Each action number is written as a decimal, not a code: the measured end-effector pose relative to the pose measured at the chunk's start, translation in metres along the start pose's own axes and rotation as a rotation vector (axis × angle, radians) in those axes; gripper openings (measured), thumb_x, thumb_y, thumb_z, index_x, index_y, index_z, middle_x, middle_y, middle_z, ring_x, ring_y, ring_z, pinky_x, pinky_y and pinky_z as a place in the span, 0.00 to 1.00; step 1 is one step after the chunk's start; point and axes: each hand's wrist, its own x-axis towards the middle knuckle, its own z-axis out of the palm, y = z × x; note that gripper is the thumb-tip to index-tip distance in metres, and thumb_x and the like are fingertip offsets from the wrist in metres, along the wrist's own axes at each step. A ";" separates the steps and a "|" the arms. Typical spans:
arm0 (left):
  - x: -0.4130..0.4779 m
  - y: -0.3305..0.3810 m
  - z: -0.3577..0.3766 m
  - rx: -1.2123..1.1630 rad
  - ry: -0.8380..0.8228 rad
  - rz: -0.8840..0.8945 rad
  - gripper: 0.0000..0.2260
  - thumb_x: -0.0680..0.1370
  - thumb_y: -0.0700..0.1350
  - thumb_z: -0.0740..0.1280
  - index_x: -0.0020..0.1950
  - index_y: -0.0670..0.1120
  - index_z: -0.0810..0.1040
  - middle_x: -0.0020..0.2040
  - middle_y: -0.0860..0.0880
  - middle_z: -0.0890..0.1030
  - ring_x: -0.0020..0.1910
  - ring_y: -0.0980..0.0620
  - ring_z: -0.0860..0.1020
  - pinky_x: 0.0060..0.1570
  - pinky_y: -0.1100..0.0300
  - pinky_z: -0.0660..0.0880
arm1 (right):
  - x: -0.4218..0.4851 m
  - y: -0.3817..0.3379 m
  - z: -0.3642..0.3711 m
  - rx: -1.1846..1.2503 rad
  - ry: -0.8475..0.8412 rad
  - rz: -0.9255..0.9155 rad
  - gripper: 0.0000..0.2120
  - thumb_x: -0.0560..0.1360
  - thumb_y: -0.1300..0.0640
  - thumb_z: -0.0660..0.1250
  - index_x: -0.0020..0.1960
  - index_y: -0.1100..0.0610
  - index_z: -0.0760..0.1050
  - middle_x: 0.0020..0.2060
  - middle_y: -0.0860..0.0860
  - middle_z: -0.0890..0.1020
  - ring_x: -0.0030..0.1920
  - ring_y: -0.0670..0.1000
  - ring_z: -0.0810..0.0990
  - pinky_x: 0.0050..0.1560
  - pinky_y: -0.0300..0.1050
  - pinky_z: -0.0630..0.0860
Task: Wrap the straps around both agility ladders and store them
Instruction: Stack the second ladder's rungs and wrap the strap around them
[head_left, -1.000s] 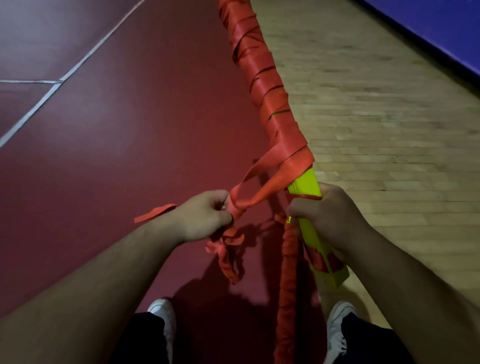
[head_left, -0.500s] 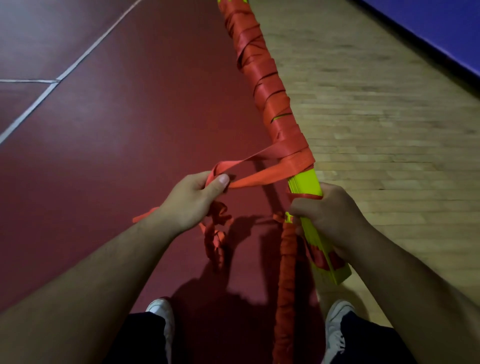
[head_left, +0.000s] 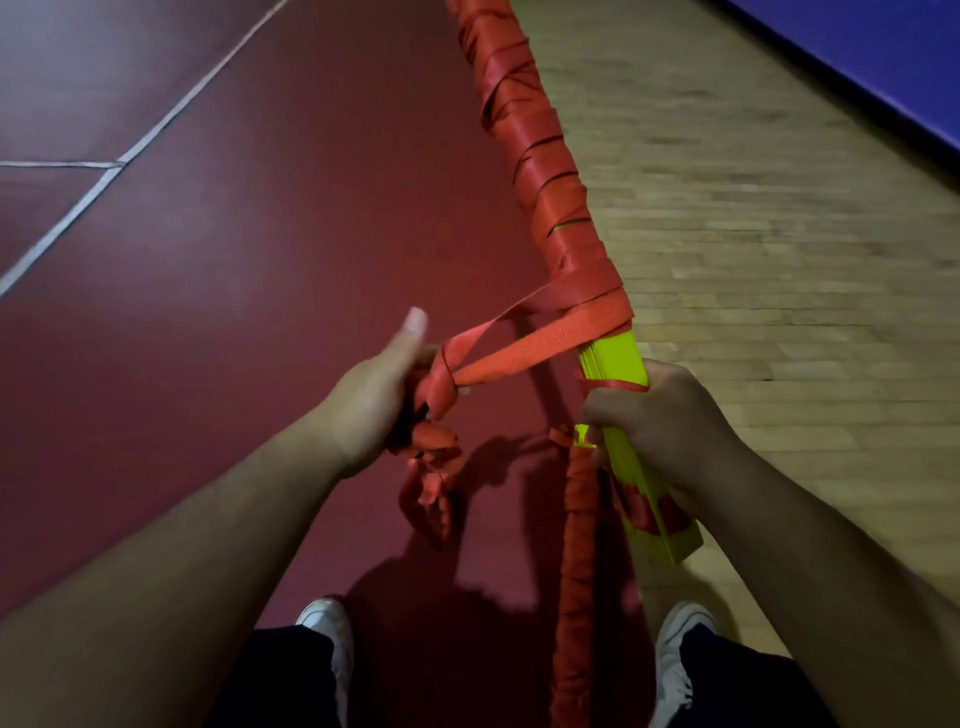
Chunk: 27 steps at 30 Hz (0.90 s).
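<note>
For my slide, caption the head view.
Left hand holds the orange strap taut; right hand grips the partly wrapped yellow ladder bundle.

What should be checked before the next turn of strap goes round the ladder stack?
1. Right hand grips the rung stack: ok.
2. Left hand holds the strap, fingers curled round it: ok.
3. Strap runs straight from the wrapped section to the left hand, no sag: ok.
4. Stack fully covered: not ok; bare yellow-green shows between the wrapped section and the right hand.
5. Loose tail free of tangles and long enough: cannot tell; it hangs bunched below the left hand.
</note>
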 end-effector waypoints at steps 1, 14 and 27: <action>0.001 0.002 -0.001 -0.105 -0.028 -0.044 0.35 0.80 0.65 0.51 0.51 0.34 0.78 0.31 0.46 0.71 0.23 0.49 0.66 0.26 0.63 0.62 | -0.001 -0.001 -0.001 0.007 0.002 0.002 0.04 0.67 0.65 0.70 0.34 0.58 0.79 0.27 0.55 0.81 0.27 0.54 0.79 0.33 0.49 0.76; 0.001 0.001 -0.014 0.241 0.116 0.125 0.13 0.77 0.34 0.69 0.60 0.43 0.78 0.43 0.43 0.76 0.32 0.55 0.77 0.30 0.64 0.75 | 0.000 0.000 -0.005 -0.087 0.014 -0.037 0.12 0.57 0.54 0.71 0.39 0.57 0.80 0.33 0.59 0.83 0.32 0.57 0.80 0.38 0.64 0.80; 0.001 -0.005 -0.021 0.382 0.067 0.079 0.20 0.81 0.57 0.61 0.47 0.39 0.77 0.33 0.48 0.75 0.29 0.52 0.72 0.28 0.60 0.72 | -0.001 -0.001 -0.007 -0.079 0.026 -0.040 0.14 0.57 0.54 0.70 0.39 0.60 0.78 0.30 0.57 0.81 0.30 0.56 0.78 0.35 0.56 0.77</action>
